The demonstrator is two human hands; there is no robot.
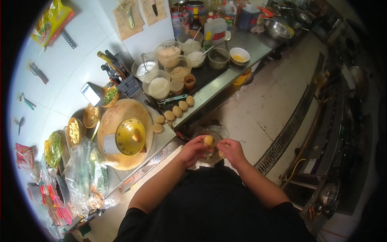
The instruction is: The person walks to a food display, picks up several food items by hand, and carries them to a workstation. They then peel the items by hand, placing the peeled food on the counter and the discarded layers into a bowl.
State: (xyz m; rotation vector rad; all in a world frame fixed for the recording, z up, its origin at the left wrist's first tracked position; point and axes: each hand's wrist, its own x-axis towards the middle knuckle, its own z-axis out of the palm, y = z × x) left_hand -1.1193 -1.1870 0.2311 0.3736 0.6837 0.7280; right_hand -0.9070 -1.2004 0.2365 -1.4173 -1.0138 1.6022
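Note:
My left hand [194, 150] holds a round yellowish-brown item [209, 140], which looks like a potato, between its fingers. Close on its right, my right hand [231, 152] has its fingers pinched together; a small pale piece shows at the fingertips, too small to name. Both hands are over a round container [213, 160] in front of my body. Several similar brown round items [177, 111] lie in a row along the counter corner. A green-handled peeler [172, 99] rests just behind them. One more such item [136, 135] sits in a yellow bowl [128, 146].
The yellow bowl and a cleaver [109, 144] are on a round cutting board [110, 117]. Tubs of powders [159, 88] stand on the metal counter [225, 76]. Plastic bags [82, 173] lie at the left. A stove [334, 141] is at the right.

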